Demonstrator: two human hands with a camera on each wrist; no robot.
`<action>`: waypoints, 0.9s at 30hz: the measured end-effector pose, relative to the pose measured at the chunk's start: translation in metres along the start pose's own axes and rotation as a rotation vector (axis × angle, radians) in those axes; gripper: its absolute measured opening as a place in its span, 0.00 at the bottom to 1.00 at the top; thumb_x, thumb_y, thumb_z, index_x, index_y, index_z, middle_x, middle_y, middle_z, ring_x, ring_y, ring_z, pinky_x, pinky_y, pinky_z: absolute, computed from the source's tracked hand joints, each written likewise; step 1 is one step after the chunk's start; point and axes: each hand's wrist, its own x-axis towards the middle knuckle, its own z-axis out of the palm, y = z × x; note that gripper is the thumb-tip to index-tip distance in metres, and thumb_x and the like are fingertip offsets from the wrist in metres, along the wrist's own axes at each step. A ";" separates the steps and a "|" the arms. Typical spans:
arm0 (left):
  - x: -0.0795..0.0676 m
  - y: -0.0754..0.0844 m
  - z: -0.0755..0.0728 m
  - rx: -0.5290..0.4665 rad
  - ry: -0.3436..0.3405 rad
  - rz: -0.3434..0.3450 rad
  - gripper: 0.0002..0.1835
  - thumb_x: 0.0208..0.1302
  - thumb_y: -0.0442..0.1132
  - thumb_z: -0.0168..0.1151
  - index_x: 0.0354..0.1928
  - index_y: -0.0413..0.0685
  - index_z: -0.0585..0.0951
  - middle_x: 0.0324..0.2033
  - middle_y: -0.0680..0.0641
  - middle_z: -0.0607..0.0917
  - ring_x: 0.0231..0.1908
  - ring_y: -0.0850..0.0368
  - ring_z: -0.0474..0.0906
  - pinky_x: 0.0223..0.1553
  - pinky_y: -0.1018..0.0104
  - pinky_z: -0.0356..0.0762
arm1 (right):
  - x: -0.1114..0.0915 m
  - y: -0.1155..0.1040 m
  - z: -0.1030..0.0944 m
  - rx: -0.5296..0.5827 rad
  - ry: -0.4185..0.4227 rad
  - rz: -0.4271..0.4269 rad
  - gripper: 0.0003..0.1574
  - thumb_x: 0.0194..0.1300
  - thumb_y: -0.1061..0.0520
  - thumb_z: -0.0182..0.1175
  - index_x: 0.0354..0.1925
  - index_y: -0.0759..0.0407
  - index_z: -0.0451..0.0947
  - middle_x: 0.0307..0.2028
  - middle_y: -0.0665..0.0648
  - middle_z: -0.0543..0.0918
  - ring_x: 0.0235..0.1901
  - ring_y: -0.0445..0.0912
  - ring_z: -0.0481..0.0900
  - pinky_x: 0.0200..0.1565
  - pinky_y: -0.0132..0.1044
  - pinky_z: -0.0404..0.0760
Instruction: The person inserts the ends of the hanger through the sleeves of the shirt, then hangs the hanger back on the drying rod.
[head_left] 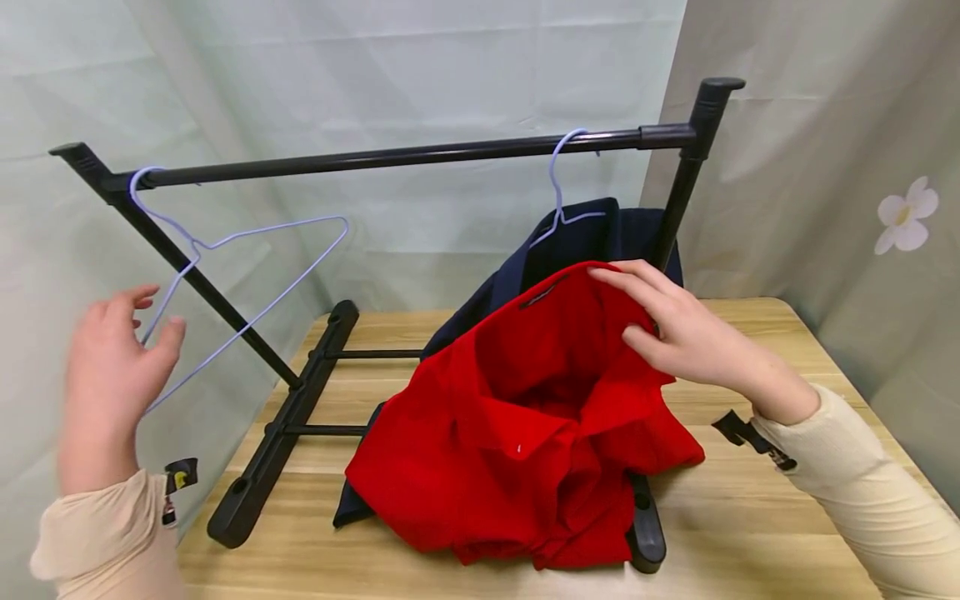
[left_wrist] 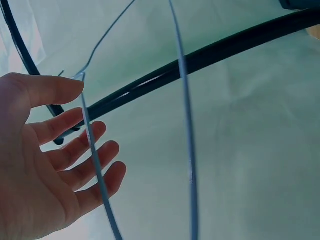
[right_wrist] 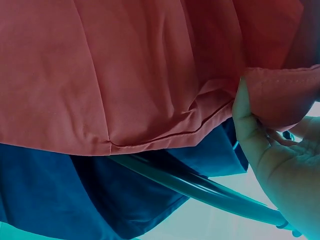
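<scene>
A red shirt (head_left: 525,467) hangs bunched in front of the rack, its neck open and a dark label inside. My right hand (head_left: 686,333) pinches its upper right edge between thumb and fingers; the right wrist view shows the hand (right_wrist: 280,160) on a fold of the red cloth (right_wrist: 140,75). On the left, a lavender wire hanger (head_left: 258,229) hangs from the bar. My left hand (head_left: 112,367) is beside the hanger's left arm, fingers loosely bent. In the left wrist view, the hanger wire (left_wrist: 191,150) runs past the fingers (left_wrist: 107,155), which are not closed round it.
A black rack (head_left: 390,158) stands on the wooden table (head_left: 750,500). A dark navy garment (head_left: 510,279) hangs on a second lavender hanger (head_left: 557,187) at the right end, partly hidden by the red shirt. Pale curtains (head_left: 420,75) close off the back and sides.
</scene>
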 end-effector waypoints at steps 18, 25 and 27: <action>-0.018 -0.016 0.016 0.029 -0.063 -0.081 0.26 0.67 0.45 0.47 0.62 0.38 0.65 0.44 0.30 0.78 0.38 0.35 0.75 0.22 0.63 0.64 | -0.001 0.002 0.001 0.011 -0.013 0.016 0.40 0.57 0.68 0.51 0.68 0.52 0.58 0.63 0.51 0.61 0.51 0.42 0.64 0.40 0.33 0.69; -0.022 -0.020 0.020 0.025 -0.054 -0.078 0.22 0.66 0.45 0.48 0.58 0.41 0.70 0.37 0.36 0.81 0.20 0.80 0.64 0.17 0.66 0.64 | -0.003 0.003 0.002 0.018 -0.014 0.025 0.40 0.57 0.69 0.51 0.68 0.52 0.58 0.63 0.52 0.61 0.53 0.44 0.63 0.42 0.36 0.70; -0.024 -0.020 0.021 0.022 -0.050 -0.076 0.21 0.66 0.45 0.47 0.57 0.41 0.71 0.35 0.37 0.81 0.19 0.80 0.63 0.16 0.65 0.64 | -0.003 0.004 0.002 0.019 -0.006 0.018 0.40 0.56 0.69 0.51 0.67 0.53 0.59 0.63 0.53 0.61 0.54 0.45 0.64 0.43 0.37 0.70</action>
